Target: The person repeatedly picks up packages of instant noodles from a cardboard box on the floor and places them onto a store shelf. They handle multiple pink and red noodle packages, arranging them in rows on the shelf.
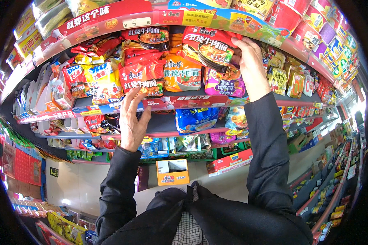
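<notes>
My right hand (249, 56) grips the upper right corner of a red instant noodle packet (207, 46), which tilts in front of the shelf. Below that packet stand an orange noodle packet (182, 73) and a purple one (224, 82). My left hand (133, 118) is at the shelf's front edge with its fingers apart. Its fingertips overlap the lower left of another red noodle packet (142, 76); whether they press on it I cannot tell. To the left of this packet are yellow noodle packets (102, 81).
A red shelf rail (184, 102) with price strips runs under the packets. Overhead, another shelf edge (135, 21) juts out, with noodle tubs (286, 15) above. Lower shelves hold a blue packet (196, 119). An orange-fronted carton (172, 177) stands on the floor near my feet.
</notes>
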{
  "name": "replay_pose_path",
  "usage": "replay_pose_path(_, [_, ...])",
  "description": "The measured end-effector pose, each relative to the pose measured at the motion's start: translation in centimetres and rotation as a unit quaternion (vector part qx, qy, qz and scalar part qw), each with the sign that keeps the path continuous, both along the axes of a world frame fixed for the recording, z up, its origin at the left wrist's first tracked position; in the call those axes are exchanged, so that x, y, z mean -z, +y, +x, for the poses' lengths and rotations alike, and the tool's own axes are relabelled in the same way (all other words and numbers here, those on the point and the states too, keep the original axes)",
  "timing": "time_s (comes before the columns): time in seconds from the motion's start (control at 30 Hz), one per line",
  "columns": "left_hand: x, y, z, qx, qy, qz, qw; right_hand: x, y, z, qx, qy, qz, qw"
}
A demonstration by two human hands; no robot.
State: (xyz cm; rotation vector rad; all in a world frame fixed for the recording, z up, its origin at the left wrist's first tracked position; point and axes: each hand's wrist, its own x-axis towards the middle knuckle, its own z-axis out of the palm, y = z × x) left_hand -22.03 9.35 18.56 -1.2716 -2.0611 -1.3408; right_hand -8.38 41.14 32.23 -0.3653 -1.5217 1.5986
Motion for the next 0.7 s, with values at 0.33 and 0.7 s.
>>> replay_pose_path(0.33, [-1.5, -1.6, 4.7, 0.256, -0.429, 0.15, 0.853, 0.9, -2.6, -0.8, -0.12, -0.019, -0.033, 0.992])
replay_pose_path(0.7, [1.4, -3.7, 7.1, 0.35, -0.632, 0.263, 0.639, 5.6, -13.9, 1.7, -0.241, -0.143, -0.059, 0.958])
